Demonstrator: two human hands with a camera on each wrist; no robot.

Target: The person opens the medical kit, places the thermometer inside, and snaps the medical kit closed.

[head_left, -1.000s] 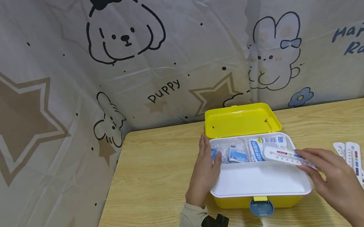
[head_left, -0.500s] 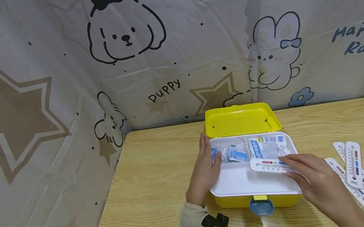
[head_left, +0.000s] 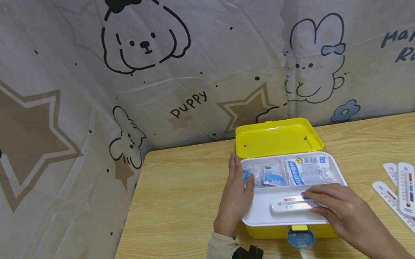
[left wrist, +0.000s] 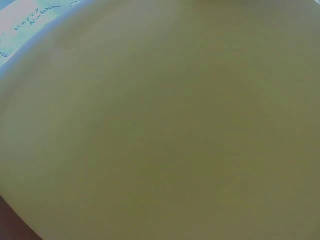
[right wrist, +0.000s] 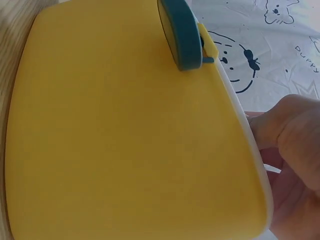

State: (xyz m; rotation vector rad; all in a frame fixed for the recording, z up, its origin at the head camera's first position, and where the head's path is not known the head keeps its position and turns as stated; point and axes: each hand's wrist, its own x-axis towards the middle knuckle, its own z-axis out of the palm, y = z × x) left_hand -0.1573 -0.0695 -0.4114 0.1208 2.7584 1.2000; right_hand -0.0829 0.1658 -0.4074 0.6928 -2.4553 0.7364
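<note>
A yellow box point(head_left: 255, 231) with a white inner tray point(head_left: 256, 205) stands on the table. My right hand point(head_left: 349, 211) pinches a white thermometer point(head_left: 287, 205) by its right end, low over the tray's front section. In the right wrist view, the box's yellow front point(right wrist: 125, 130) hides the thermometer, and my right hand point(right wrist: 292, 150) shows beyond the rim. My left hand point(head_left: 234, 199) rests against the tray's left side, fingers straight. Packets point(head_left: 273, 176) and a blue-and-white package point(head_left: 308, 170) lie in the tray's back sections. A blurred yellowish surface fills most of the left wrist view.
Several white thermometers point(head_left: 407, 192) lie overlapping on the wooden table point(head_left: 169, 202), right of the box. The yellow lid point(head_left: 279, 138) is swung back behind the tray. A blue latch point(head_left: 300, 238) hangs at the front. A printed cloth point(head_left: 186, 76) hangs behind the table.
My right hand has brought the thermometer left and toward the front, from above the tray's back right section to low over the front section. The left hand has stayed put.
</note>
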